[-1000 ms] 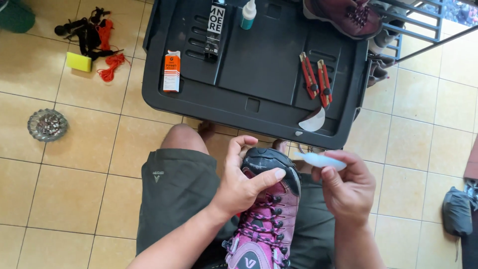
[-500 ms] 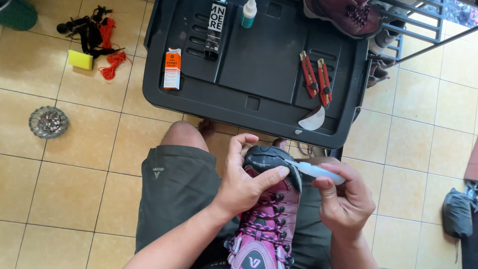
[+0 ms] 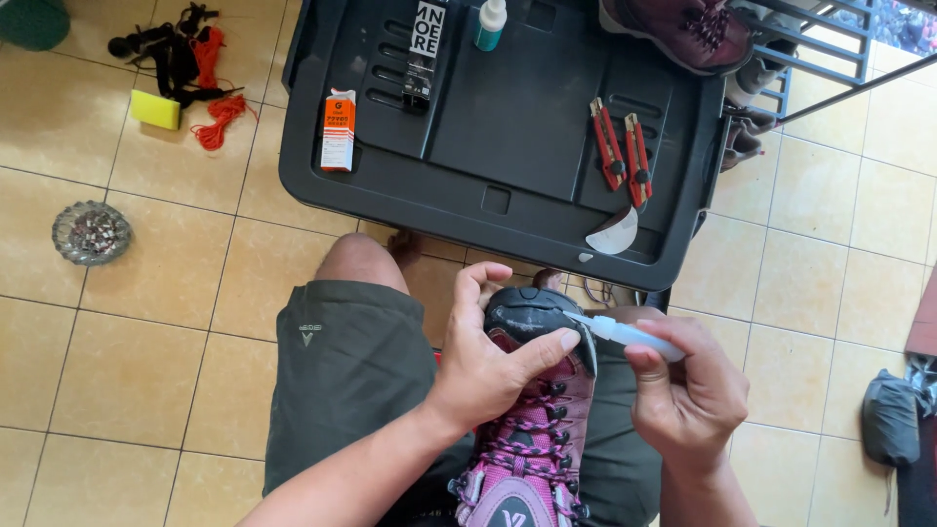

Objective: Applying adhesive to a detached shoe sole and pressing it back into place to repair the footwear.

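Observation:
A pink and purple hiking shoe [image 3: 532, 444] with a black rubber toe cap lies on my lap, toe pointing away from me. My left hand [image 3: 493, 356] grips the toe, thumb laid across the black cap. My right hand [image 3: 688, 395] holds a small translucent glue tube [image 3: 630, 335], its nozzle touching the right side of the toe cap where the rubber meets the upper.
A black plastic lid [image 3: 508, 185] lies in front of my knees, bearing an orange glue box [image 3: 339, 130], two red utility knives [image 3: 623, 154], a small bottle [image 3: 490, 23] and another shoe [image 3: 683, 29]. A glass ashtray [image 3: 91, 232], a yellow sponge [image 3: 156, 109] and red cord [image 3: 217, 117] lie left.
My right hand has brought the glue tube leftwards and down until its nozzle meets the shoe's toe cap. My left hand keeps its grip on the toe.

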